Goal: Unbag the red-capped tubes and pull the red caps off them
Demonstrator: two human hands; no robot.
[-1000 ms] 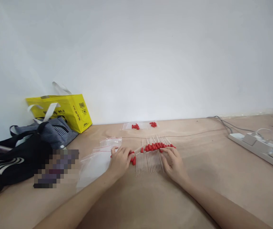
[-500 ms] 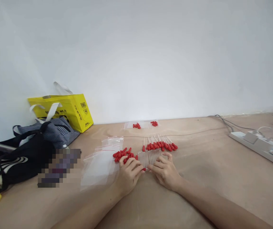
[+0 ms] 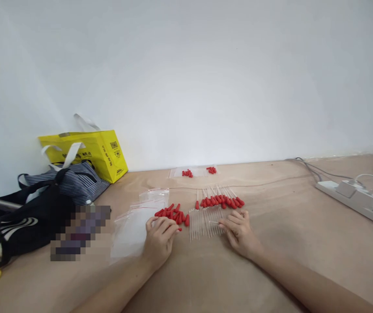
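Observation:
My left hand (image 3: 160,241) is closed, its thumb and fingers pinching a red rubber dropper bulb (image 3: 179,229). Just beyond it lies a pile of loose red bulbs (image 3: 175,213). A thin clear dropper tube (image 3: 214,222) is pinched in my right hand (image 3: 241,231), pointing left over the other tubes. Bare clear tubes (image 3: 196,226) lie side by side in a row between my hands. Behind them, droppers (image 3: 220,200) with red bulbs fitted lie fanned out, tips towards the wall.
Clear zip bags (image 3: 132,234) lie flat on the table (image 3: 199,282) at left. Near the wall is another bag (image 3: 176,172) with red bulbs and tubes. A yellow bag (image 3: 111,156), a striped bag (image 3: 82,182) and a black bag (image 3: 39,221) stand left. A power strip (image 3: 352,198) lies right.
My hands have moved apart: the left back towards the loose bulbs, the right a little to the right. The row of tubes between them is now uncovered, and a tube shows in my right fingers.

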